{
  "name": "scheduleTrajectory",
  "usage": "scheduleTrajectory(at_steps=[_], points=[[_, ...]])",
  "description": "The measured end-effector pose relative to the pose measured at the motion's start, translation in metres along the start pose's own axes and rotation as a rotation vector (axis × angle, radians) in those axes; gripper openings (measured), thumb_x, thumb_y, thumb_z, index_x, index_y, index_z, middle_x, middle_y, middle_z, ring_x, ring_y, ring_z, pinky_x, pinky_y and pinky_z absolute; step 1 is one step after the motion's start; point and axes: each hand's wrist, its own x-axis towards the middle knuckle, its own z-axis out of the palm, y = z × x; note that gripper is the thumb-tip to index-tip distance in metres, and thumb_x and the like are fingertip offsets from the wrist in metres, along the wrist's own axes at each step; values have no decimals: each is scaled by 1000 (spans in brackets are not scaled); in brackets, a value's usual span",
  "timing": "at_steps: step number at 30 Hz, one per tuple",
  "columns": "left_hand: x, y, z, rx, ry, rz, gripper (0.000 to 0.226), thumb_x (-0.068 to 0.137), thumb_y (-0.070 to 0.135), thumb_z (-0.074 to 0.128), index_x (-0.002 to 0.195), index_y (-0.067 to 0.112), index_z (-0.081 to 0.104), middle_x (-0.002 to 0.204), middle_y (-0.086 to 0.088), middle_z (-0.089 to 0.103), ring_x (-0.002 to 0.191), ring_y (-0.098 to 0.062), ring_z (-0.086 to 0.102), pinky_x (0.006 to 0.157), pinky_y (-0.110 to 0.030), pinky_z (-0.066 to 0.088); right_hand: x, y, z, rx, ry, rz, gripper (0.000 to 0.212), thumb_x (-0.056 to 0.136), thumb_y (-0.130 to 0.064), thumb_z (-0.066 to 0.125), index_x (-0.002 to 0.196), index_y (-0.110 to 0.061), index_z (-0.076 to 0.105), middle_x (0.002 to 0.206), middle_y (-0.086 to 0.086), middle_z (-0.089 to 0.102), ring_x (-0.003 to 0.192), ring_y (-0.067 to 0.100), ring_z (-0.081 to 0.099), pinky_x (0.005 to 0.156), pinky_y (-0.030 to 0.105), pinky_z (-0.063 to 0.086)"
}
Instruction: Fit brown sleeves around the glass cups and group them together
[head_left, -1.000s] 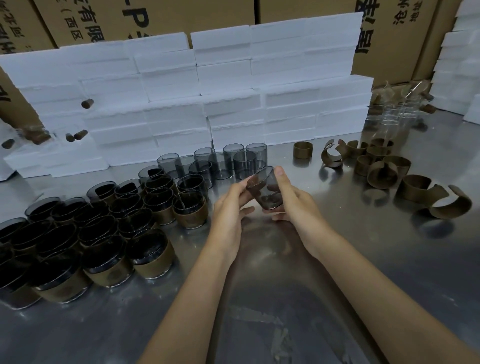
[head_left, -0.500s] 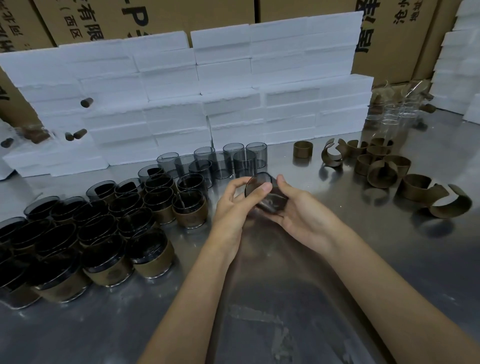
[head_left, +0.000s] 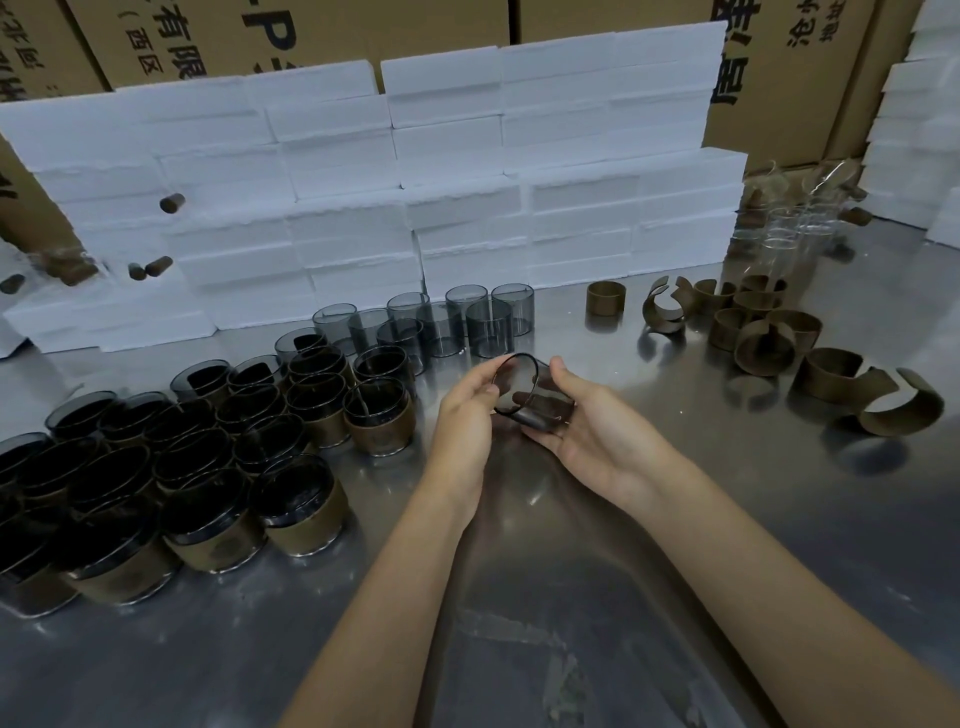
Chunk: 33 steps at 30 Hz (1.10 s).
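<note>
Head view: stainless steel table (head_left: 779, 545) fills the lower frame, scuffed and reflective. Behind it, cardboard cartons (head_left: 322, 31) with printed characters line the back wall. In front of the cartons, white foam blocks (head_left: 467, 171) are stacked in a stepped wall across the table's far edge, with a second foam stack (head_left: 919, 130) at far right.

Sleeved cups (head_left: 171, 467) occupy the left of the table in a tight cluster, each dark smoked glass with a brown band around its lower wall. Bare smoked-glass cups (head_left: 447, 317) stand upright in a smaller group behind them, near the foam. Loose brown sleeves (head_left: 769, 332) lie scattered at right, some closed into rings, some sprung open into C-shapes. Clear glass cups (head_left: 795, 234) sit at far right rear, hard to count.

One unsleeved glass cup (head_left: 530, 395) is held above the table at centre, tilted on its side with its open rim towards the left. Right hand (head_left: 597, 441) cradles it from below, fingers curled under the wall and thumb on top. Left hand (head_left: 467, 415) pinches the rim, thumb and fingertips on it.

Open table surface runs from under the forearms to the near edge and to the right, below the sleeves.
</note>
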Motion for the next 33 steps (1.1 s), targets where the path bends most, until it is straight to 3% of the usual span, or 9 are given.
scheduleTrajectory(at_steps=[2,7,9,14,17,22,26,30,33], points=[[-2,2,-1,-3,-1,-19,41,96,3,50,127,20,70,124,-10,72,111,-30,66,104,-45,50,0,0,1,1,28,-21,33,109,-32,47,103,-8,69,92,10,79,81,18,77,70,28,61],[-8,1,2,106,-45,37,54,86,61,68,130,30,70,128,5,70,106,-17,64,99,-37,49,4,3,3,-202,246,-149,39,95,-41,69,116,-8,68,102,8,77,93,19,75,84,34,60],[-7,-3,4,144,-5,87,52,90,53,72,135,28,67,131,4,69,95,-12,59,92,-28,46,4,4,3,-387,337,-220,43,88,-51,74,113,-16,69,108,6,75,102,19,73,95,40,58],[1,1,0,-149,50,27,32,105,35,54,123,13,70,107,-7,78,88,-23,70,69,-33,47,-2,7,6,-791,275,-494,39,83,-58,74,110,-33,61,105,-15,68,92,1,65,82,20,53],[3,-1,-2,-239,65,16,35,109,34,47,126,13,69,111,-11,77,94,-24,72,81,-39,56,-4,16,5,-1184,200,-656,64,76,-76,63,125,-38,48,114,-17,60,99,0,58,82,18,46],[-1,-1,0,-81,-40,-48,54,105,54,43,116,10,72,98,-13,79,88,-23,76,74,-34,59,-6,12,5,-1190,292,-650,56,72,-87,56,101,-41,40,75,-20,62,73,-6,58,61,19,37],[-1,-1,-1,-59,-123,-29,51,97,62,53,93,15,72,83,-6,73,77,-19,68,68,-32,54,-5,10,5,-1144,345,-662,55,79,-77,59,88,-25,44,62,-18,60,62,6,56,53,24,32],[-3,-1,-3,-10,-154,6,44,92,54,66,105,15,78,88,-8,74,77,-17,65,60,-25,49,-2,10,1,-1067,381,-724,41,98,-48,60,79,-15,45,46,-5,42,48,14,42,52,31,29],[-5,0,-2,35,-134,9,37,92,47,72,107,14,78,101,-16,76,85,-19,67,58,-24,50,1,8,-5,-1019,391,-731,38,106,-34,54,72,-20,43,45,-10,49,46,11,42,52,30,29]])
